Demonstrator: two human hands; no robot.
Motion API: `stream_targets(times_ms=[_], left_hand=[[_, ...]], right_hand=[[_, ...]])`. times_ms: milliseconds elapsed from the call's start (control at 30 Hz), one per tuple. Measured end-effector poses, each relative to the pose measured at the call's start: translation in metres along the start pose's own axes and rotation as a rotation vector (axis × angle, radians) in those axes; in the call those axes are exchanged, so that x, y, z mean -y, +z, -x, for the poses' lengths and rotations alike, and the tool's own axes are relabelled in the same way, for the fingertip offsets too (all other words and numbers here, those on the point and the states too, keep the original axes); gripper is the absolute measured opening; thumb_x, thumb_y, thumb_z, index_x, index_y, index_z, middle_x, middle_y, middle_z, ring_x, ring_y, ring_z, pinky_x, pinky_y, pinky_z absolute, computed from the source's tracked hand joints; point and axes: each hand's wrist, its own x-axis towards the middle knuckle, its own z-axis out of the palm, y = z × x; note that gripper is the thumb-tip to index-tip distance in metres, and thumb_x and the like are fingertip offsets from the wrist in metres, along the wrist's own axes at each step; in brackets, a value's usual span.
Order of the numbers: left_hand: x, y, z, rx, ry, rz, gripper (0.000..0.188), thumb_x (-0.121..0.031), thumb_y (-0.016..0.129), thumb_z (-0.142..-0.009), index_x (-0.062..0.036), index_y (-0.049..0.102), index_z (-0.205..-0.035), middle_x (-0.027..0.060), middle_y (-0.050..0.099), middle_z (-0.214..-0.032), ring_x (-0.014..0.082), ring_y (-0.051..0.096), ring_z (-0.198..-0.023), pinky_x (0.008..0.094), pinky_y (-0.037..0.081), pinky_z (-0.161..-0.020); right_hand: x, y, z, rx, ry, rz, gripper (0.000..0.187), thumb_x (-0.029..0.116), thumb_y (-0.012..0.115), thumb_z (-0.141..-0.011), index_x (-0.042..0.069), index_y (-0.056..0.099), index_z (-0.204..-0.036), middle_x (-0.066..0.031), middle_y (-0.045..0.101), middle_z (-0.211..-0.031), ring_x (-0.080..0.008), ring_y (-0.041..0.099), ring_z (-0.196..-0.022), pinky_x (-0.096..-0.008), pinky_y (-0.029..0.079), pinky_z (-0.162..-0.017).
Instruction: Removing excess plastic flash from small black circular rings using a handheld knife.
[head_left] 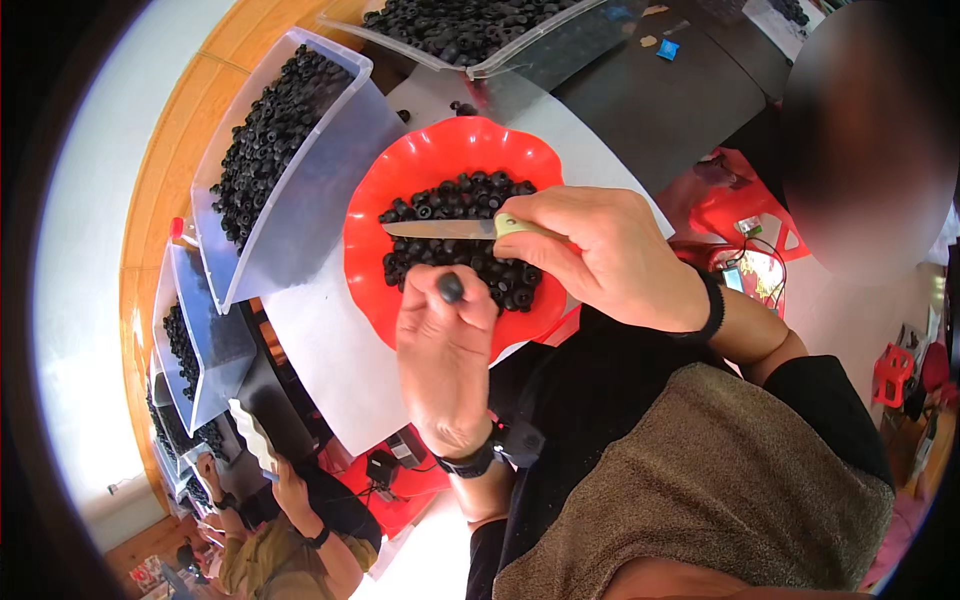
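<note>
I'm watching the left hand (440, 350) pinching one small black piece (451, 288) above a red bowl (440, 150) of similar pieces (482, 188); the right hand (625, 260) is wrapping round a knife (450, 229). Good control is probably requiring fingertips clear of its edge.

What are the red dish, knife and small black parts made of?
Red dish: probably glossy plastic, from its highlights and wavy rim. Knife: likely metal blade, smooth and silvery; handle perhaps plastic, pale green, smooth. Small black parts: perhaps rubber or plastic, slight sheen; cannot tell which.
</note>
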Motion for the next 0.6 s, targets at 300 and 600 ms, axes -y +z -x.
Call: stream_targets(times_ms=[300, 600], left_hand=[[-0.005, -0.022, -0.003, -0.082, 0.001, 0.261, 0.020, -0.004, 0.059, -0.100, 0.0004, 0.060, -0.120, 0.0167, 0.062, -0.114, 0.0208, 0.060, -0.099, 0.0323, 0.053, -0.088], [-0.002, -0.030, -0.001, -0.058, 0.026, 0.245, 0.027, -0.001, 0.060, -0.098, -0.0007, 0.059, -0.124, 0.0189, 0.061, -0.123, 0.0230, 0.061, -0.108, 0.0342, 0.054, -0.093]], right_hand=[[0.012, -0.008, 0.012, 0.081, 0.008, -0.133, 0.023, 0.019, 0.075, -0.089, 0.001, 0.068, -0.099, -0.0108, 0.065, -0.077, -0.0277, 0.064, -0.064, -0.0345, 0.047, -0.056], [0.013, -0.007, 0.011, 0.120, -0.054, -0.048, 0.025, 0.015, 0.078, -0.085, 0.002, 0.067, -0.103, -0.0085, 0.066, -0.077, -0.0268, 0.062, -0.062, -0.0341, 0.046, -0.055]])
